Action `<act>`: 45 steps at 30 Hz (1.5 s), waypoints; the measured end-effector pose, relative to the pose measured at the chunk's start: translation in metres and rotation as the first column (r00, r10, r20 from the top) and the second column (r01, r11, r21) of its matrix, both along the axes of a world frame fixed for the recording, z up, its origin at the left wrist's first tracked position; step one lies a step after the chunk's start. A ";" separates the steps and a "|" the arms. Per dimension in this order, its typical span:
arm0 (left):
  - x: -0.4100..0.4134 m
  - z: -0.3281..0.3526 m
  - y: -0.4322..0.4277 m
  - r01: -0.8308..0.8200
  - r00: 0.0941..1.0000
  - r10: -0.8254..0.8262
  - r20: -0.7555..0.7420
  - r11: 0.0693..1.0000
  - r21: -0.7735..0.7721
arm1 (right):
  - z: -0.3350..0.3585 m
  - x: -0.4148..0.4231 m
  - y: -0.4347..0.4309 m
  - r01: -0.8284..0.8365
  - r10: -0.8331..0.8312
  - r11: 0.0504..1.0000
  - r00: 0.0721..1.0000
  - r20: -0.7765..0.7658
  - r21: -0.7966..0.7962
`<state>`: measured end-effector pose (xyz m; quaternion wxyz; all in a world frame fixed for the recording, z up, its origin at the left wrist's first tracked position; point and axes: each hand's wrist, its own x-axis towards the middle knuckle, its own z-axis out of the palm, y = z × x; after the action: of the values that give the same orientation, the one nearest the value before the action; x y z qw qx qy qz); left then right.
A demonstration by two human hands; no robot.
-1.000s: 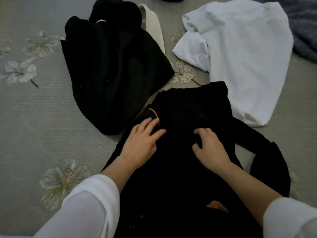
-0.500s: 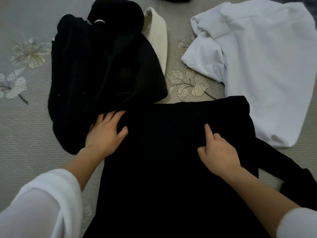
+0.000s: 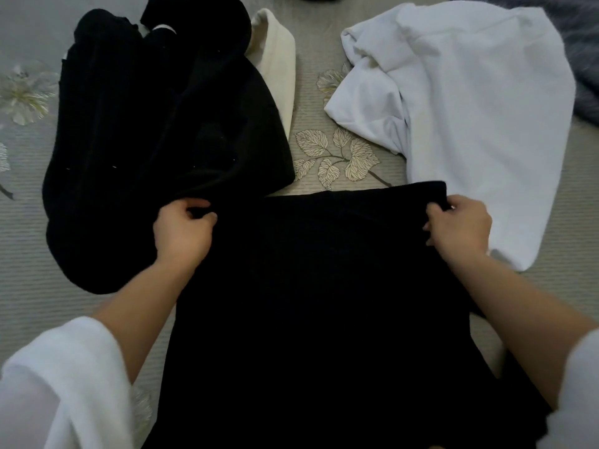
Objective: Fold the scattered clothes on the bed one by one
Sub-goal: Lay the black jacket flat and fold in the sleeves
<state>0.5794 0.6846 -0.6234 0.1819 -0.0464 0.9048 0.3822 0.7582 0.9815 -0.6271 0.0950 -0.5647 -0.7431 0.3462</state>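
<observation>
A bare strip of bed point(image 3: 308, 53) runs away from the garment's point(image 3: 308, 303) far edge, between the black pile point(image 3: 146, 131) on the left and the white shirt point(image 3: 470, 108) on the right. A cream cloth point(image 3: 278, 59) narrows its left side. The pile touches the garment's far left corner, and the shirt lies just beside the far right one. Bare bed also lies left of the pile and at the near right.

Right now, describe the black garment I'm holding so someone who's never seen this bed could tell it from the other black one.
On the grey leaf-print bedspread, look in the middle, nearest the person. The black garment lies spread flat there, its far corners pinched by the left hand and right hand. The black heap to its left is bunched up, with a cream piece behind it.
</observation>
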 end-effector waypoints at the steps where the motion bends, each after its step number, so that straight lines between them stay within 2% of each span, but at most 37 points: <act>1: -0.003 0.002 0.000 -0.019 0.999 0.021 -0.043 0.999 0.033 | 0.002 -0.003 0.005 0.069 -0.072 0.997 0.994 -0.077 -0.044; 4: -0.009 0.003 -0.003 -0.011 0.988 0.013 -0.153 1.000 0.019 | 0.000 -0.004 0.017 0.178 -0.220 0.963 0.953 -0.208 -0.204; 7: -0.006 -0.005 -0.003 0.058 0.985 -0.066 -0.157 0.997 -0.053 | 0.000 0.000 0.014 0.072 -0.148 0.941 0.966 -0.210 -0.331; 9: 0.001 -0.007 -0.001 0.098 0.975 -0.112 -0.194 0.992 -0.080 | 0.006 0.009 0.009 0.060 -0.174 0.926 0.943 -0.282 -0.372; 11: 0.019 -0.008 0.000 0.135 0.958 -0.167 -0.235 0.980 -0.146 | 0.016 0.029 0.006 0.078 -0.177 0.954 0.926 -0.334 -0.289; 13: 0.052 -0.008 -0.001 0.138 0.934 -0.213 -0.286 0.955 -0.262 | 0.020 0.060 0.003 0.076 -0.112 0.989 0.944 -0.310 -0.125; 15: 0.096 -0.011 0.001 0.178 0.910 -0.277 -0.309 0.933 -0.313 | 0.021 0.099 0.002 0.062 -0.057 0.998 0.970 -0.234 0.015; 18: 0.168 -0.016 0.013 0.411 0.850 -0.488 -0.198 0.850 -0.329 | 0.019 0.152 0.001 -0.011 0.020 0.995 0.995 -0.095 0.098; 20: 0.213 -0.017 0.030 0.589 0.760 -0.642 -0.107 0.748 -0.306 | 0.015 0.180 0.005 -0.134 0.106 0.978 0.978 0.177 0.158; 22: 0.249 -0.018 0.047 0.718 0.661 -0.749 -0.042 0.648 -0.256 | 0.012 0.194 0.005 -0.219 0.173 0.973 0.894 0.414 0.067; 23: 0.266 -0.019 0.057 0.761 0.621 -0.784 -0.002 0.604 -0.235 | 0.010 0.202 0.006 -0.246 0.205 0.969 0.852 0.481 0.023; 25: 0.294 -0.019 0.071 0.801 0.582 -0.809 0.080 0.554 -0.226 | 0.008 0.212 0.010 -0.289 0.250 0.957 0.817 0.519 -0.005; 27: 0.313 -0.019 0.081 0.791 0.594 -0.795 0.124 0.550 -0.266 | 0.012 0.219 0.017 -0.223 0.205 0.975 0.897 0.392 0.000; 29: 0.326 -0.017 0.086 0.778 0.612 -0.777 0.149 0.556 -0.293 | 0.026 0.225 0.026 -0.040 0.047 0.998 0.991 0.129 -0.054; 31: 0.339 -0.012 0.091 0.786 0.601 -0.784 0.156 0.544 -0.293 | 0.038 0.235 0.037 0.107 -0.122 0.984 0.988 -0.099 -0.141; 34: 0.367 -0.003 0.102 0.839 0.529 -0.831 0.172 0.480 -0.257 | 0.053 0.256 0.052 0.222 -0.273 0.951 0.930 -0.245 -0.216; 37: 0.398 0.006 0.117 0.874 0.482 -0.861 0.160 0.462 -0.150 | 0.070 0.274 0.065 0.335 -0.417 0.902 0.840 -0.347 -0.272; 41: 0.424 0.014 0.132 0.908 0.420 -0.902 0.099 0.418 -0.042 | 0.092 0.290 0.073 0.394 -0.619 0.782 0.579 -0.531 -0.482; 43: 0.429 0.016 0.135 0.923 0.381 -0.920 0.096 0.372 -0.097 | 0.091 0.299 0.074 0.391 -0.731 0.674 0.478 -0.487 -0.627; 45: 0.432 0.015 0.136 0.928 0.340 -0.937 0.080 0.320 -0.193 | 0.085 0.310 0.073 0.326 -0.787 0.556 0.501 -0.359 -0.765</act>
<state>1.0114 0.8205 -0.6085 0.3414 0.4721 0.8047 0.1142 1.0678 1.0547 -0.5425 0.2833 -0.6171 -0.2579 0.6874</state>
